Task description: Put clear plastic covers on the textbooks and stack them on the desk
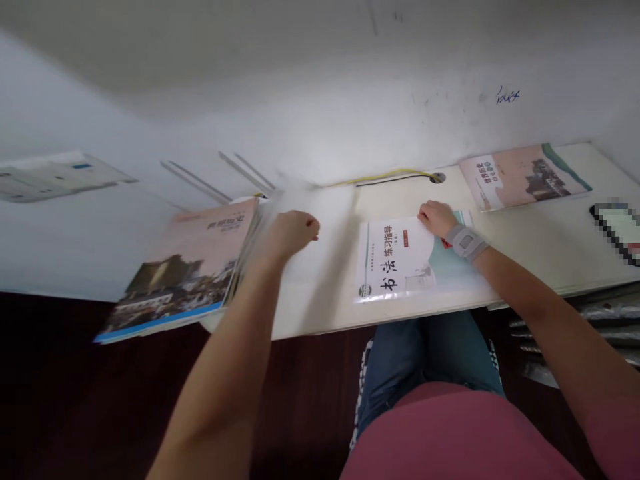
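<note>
My left hand is closed, with its fingers curled, over a blurred white sheet beside the pile of books. What its fingers grip is hidden. A calligraphy workbook with a white and green cover lies flat on the table in front of me. My right hand, with a grey band on the wrist, has its fingers bent together at the workbook's upper edge. Left of my left hand, a stack of textbooks with a pink and blue cover reaches past the table's end.
Another pink textbook lies at the back right of the white table. Near the right edge is a phone, partly pixelated. Yellow and black cables run along the wall into a round hole. Plastic-wrapped items sit below the tabletop.
</note>
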Tool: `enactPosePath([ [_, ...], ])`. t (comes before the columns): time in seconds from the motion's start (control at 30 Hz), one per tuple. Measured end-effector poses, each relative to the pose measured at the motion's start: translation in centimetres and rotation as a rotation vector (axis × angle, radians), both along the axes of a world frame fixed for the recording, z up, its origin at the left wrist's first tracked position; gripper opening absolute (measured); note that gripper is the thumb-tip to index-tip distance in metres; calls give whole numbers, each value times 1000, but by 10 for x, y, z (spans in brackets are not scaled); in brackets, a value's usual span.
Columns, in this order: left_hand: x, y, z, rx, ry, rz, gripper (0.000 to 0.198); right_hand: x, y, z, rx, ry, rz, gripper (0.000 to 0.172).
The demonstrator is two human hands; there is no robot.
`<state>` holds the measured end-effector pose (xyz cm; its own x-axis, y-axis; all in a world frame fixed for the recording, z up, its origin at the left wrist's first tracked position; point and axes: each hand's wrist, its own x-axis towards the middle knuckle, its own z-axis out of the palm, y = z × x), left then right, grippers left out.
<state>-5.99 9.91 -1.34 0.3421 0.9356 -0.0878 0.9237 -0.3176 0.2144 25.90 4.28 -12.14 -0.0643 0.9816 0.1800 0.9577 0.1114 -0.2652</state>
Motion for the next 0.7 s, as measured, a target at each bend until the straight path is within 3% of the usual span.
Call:
enactPosePath([
  [0.07, 16, -39, -11, 43, -28, -59, 27, 0, 1, 2, -5, 4, -13, 20],
  [0.2, 60, -119, -53, 87, -316, -395, 35, 3, 7, 6, -61, 6, -72, 17],
  [0.27, 68, -141, -70, 50, -407, -402, 36, 5, 9, 7, -87, 2, -87, 16],
  [0.37, 58, -141, -82, 33, -578, -56, 38, 4, 6, 7, -77, -13, -89, 19],
  [0.47, 40, -120, -78, -180, -870, 309, 33, 1, -1, 6, -36, -30, -98, 24],
  [0.6, 29, -102, -62, -572, -1239, 506, 18, -3, -9, 6, -14, -40, -105, 24],
  [0.7, 20, -112, -56, -699, -1323, 595, 16, -7, -21, 7, -20, -43, -80, 21],
])
